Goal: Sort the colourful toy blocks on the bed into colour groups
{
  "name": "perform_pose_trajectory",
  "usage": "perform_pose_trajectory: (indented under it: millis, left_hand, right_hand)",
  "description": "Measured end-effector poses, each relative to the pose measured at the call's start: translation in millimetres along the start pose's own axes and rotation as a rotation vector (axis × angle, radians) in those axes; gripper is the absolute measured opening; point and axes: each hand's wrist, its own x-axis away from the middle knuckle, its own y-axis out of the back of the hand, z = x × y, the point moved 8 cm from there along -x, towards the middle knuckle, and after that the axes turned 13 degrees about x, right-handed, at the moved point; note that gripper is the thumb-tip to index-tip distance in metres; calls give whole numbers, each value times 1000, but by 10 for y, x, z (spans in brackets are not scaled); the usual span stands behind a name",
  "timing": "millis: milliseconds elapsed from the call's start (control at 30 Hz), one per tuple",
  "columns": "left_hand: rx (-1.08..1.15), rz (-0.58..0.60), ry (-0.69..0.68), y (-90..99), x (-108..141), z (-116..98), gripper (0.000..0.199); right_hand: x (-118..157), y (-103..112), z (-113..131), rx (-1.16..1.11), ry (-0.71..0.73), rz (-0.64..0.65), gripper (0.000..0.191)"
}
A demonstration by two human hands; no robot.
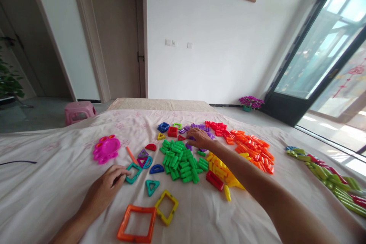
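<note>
Orange square frame [152, 224], left hand [110, 183] touching teal square [137, 175], hollow, straight-edged.

The left hand [107, 183] and right hand [198, 137] are bare, down to the fingers [122, 171]. Behind the fingers come slim wrists [213, 145], then bare forearms [254, 183], broadening farther back; more of the right one shows.

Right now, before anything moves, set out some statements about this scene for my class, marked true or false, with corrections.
1. The left hand touches the teal square frame. True.
2. The right hand is at the orange tubes. False: the right hand is at the purple tubes.
3. The orange square frame lies beside the yellow square frame. True.
4. The stool is blue. False: the stool is pink.
</note>
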Motion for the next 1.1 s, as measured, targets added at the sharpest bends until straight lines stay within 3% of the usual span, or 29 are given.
perform_pose_trajectory:
  millis: [133,367,533,767,933,1100]
  left_hand:
    - [8,16,10,0,3,10,30]
    - [32,0,27,20,0,-57,29]
    - [50,2,48,21,-14,-67,28]
    - [49,19,60,9,-8,-59,30]
    - [41,30,69,15,-4,-97,30]
    - [45,30,70,11,-2,-100,30]
  right_hand:
    - [67,-77,18,9,30,40,21]
    - [127,-44,-396,117,-110,132,24]
    - [-103,49,-255,134,-246,146,29]
    - [-436,-194,46,78,-383,284,30]
    - [-414,-306,-39,-19,-447,296,30]
    - [-387,-334,-165,-124,-479,218,29]
